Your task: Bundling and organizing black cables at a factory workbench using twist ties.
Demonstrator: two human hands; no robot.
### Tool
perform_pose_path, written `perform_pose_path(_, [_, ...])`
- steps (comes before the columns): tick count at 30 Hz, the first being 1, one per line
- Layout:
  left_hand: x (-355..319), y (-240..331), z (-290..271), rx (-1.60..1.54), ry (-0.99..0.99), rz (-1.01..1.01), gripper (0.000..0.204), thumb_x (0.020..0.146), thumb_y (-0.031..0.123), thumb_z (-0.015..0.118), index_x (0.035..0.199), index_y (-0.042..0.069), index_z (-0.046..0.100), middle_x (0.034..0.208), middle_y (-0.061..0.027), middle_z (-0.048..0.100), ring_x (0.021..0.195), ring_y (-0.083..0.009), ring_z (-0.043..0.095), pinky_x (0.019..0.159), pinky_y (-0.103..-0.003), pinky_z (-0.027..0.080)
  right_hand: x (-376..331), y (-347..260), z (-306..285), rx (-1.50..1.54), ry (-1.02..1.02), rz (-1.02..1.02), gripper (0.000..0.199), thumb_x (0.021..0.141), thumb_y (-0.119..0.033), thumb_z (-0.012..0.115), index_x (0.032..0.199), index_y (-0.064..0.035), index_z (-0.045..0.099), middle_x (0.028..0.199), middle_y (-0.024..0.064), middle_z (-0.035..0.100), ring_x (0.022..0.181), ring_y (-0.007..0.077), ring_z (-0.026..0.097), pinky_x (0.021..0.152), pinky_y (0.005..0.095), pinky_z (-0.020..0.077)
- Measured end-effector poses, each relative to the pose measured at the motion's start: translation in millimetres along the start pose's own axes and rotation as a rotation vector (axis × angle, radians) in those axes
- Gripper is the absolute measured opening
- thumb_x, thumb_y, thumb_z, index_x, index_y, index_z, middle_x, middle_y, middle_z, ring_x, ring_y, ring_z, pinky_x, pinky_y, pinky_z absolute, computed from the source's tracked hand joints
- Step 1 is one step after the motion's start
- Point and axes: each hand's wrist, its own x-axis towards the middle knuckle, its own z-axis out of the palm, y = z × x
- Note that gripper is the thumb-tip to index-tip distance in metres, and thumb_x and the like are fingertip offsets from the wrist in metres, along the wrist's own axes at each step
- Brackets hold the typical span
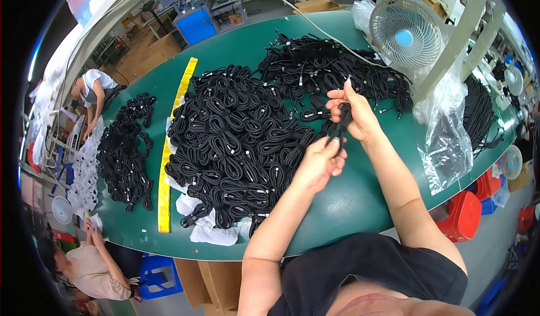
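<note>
While both hands work above green table (349, 203), black cable bundle (339, 126) sits pinched between them, long axis 12-to-6. Right hand (353, 113) clamps top, left hand (320, 161) grips bottom. Large coiled-cable heap (236, 141) at 9 o'clock, nearer left hand.

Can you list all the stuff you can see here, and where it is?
coiled cable: one, black, held between both hands
big cable heap: one, black, table middle
far cable heap: one, black, table's far side
small cable heap: one, black, left end
strip: one, yellow, between the left heaps
table: one, green
fan: one, white, far right of table
plastic bags: clear, right edge
stool: one, red, right floor
other people: two, at left
left hand: on the cable's lower end
right hand: gripping the cable's top
</note>
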Motion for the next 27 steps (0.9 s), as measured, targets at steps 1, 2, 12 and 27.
perform_pose_path(1, [-1.5,8.2,-5.0,-0.018,0.051,0.037,0.024,0.091,0.021,0.048,0.104,0.0,0.051,0.075,-0.0059,0.056,0.055,-0.011,0.05,0.045,-0.021,0.037,5.4,2.9,-2.6,-0.01,-0.027,-0.016,0.037,0.087,-0.035,0.055,0.1,0.0002,0.055,0.082,0.011,0.061,0.069,0.0143,0.056,0.064,0.0271,0.0474])
perform_pose_path(2, [-4.0,17.9,-11.9,-0.047,0.073,0.113,0.025,0.091,0.022,0.048,0.103,0.0,0.051,0.075,-0.0068,0.057,0.057,-0.0119,0.052,0.047,-0.021,0.039,12.3,8.5,-6.8,-0.027,-0.037,-0.017,0.037,0.087,-0.035,0.055,0.1,0.0002,0.055,0.082,0.011,0.061,0.069,0.0143,0.056,0.064,0.0271,0.0474])
perform_pose_path(12, [-29.8,77.7,-34.8,-0.408,0.171,0.78,0.032,0.092,0.028,0.046,0.108,0.001,0.051,0.087,-0.0127,0.062,0.064,-0.017,0.057,0.056,-0.027,0.044,72.7,50.3,8.4,-1.44,0.003,-0.387,0.025,0.079,-0.023,0.06,0.098,-0.0072,0.061,0.085,0.0144,0.065,0.081,0.0279,0.063,0.07,0.0361,0.0488])
perform_pose_path(27, [-19.3,59.1,-30.7,-0.318,0.219,0.579,0.016,0.085,0.011,0.051,0.096,0.002,0.057,0.072,-0.0052,0.056,0.058,-0.0143,0.049,0.052,-0.025,0.038,96.5,58.3,10.4,-1.837,0.141,-0.311,0.054,0.077,-0.032,0.061,0.123,-0.0169,0.039,0.096,0.0183,0.062,0.088,0.0351,0.061,0.074,0.0436,0.0481])
